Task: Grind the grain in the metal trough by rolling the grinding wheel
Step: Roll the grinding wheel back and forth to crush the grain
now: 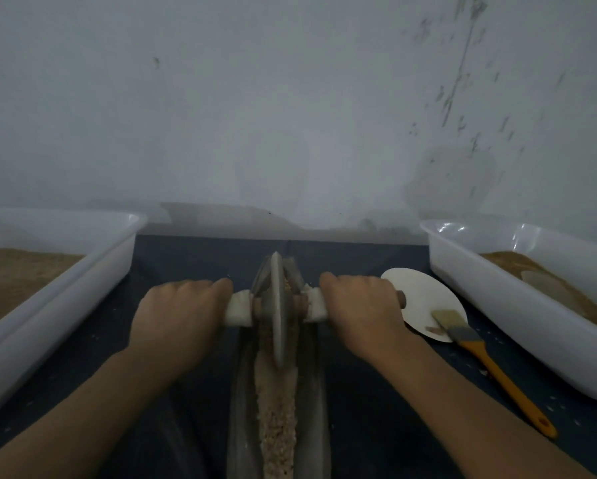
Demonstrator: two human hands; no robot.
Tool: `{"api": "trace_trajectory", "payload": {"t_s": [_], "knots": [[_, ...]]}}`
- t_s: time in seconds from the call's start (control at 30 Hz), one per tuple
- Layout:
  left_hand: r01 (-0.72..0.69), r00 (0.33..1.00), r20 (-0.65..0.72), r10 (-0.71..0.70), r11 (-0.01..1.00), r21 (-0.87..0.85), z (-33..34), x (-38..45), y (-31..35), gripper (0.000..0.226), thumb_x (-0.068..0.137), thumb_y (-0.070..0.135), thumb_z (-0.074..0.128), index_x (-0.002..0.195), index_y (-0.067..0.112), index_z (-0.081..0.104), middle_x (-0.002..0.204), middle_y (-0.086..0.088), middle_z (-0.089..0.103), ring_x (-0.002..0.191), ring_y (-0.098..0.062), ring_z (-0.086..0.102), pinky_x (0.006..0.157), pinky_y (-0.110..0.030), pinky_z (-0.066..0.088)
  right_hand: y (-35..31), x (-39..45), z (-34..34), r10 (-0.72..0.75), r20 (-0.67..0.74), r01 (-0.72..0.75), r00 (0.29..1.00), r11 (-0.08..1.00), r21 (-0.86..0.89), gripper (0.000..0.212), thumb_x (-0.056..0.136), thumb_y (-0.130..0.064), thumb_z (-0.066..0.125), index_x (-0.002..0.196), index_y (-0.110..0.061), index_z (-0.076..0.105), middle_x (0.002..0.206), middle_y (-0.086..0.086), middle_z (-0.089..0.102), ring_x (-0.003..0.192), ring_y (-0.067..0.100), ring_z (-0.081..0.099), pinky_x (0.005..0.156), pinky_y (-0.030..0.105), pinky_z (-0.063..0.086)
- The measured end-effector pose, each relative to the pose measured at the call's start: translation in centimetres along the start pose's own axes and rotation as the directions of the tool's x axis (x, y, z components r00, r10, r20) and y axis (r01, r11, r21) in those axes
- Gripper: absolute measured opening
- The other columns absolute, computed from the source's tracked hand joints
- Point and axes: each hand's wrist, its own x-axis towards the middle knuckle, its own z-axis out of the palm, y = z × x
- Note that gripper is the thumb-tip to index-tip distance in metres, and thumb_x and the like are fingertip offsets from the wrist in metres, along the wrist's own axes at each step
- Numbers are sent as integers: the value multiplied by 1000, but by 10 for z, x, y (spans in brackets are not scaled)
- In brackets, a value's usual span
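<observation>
Gripping the axle handle on either side, a person's left hand (178,318) and right hand (361,311) are curling tightly around it, keeping the grinding wheel (277,307) upright on the crushed grain (278,409) lining the narrow metal trough (319,392), toward its far end.

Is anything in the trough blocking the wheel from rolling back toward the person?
Nothing visible does. Only grain lies in the metal trough nearer than the grinding wheel. The brush and paper disc lie outside, to the right.
</observation>
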Motion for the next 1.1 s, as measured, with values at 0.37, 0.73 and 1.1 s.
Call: {"api": "trace_trajectory", "payload": {"t_s": [0.37, 0.73, 1.1], "knots": [[-84, 996, 9, 86, 986, -147, -31, -53, 2, 70, 26, 42, 85, 64, 38, 26, 47, 14, 31, 35, -8, 47, 33, -21, 30, -7, -65, -55, -184, -195, 185, 963, 983, -14, 17, 54, -2, 46, 57, -19, 48, 44, -1, 42, 33, 17, 38, 43, 24, 16], [95, 992, 93, -89, 994, -59, -1, -7, -3, 24, 77, 43, 60, 77, 32, 40, 75, 9, 59, 69, -15, 61, 55, -29, 34, 0, -2, -14, -123, 12, 123, 992, 992, -39, 25, 77, -23, 68, 94, -20, 50, 84, 0, 64, 69, 21, 61, 48, 27, 19], [-62, 987, 139, 77, 992, -108, -44, -39, 5, 50, 46, 47, 77, 64, 34, 33, 56, 11, 48, 53, -13, 60, 47, -26, 31, -3, -68, -35, -134, -72, 139, 988, 989, 56, 42, 33, -19, 84, 60, -22, 51, 44, -2, 46, 33, 16, 42, 38, 26, 20]]}}
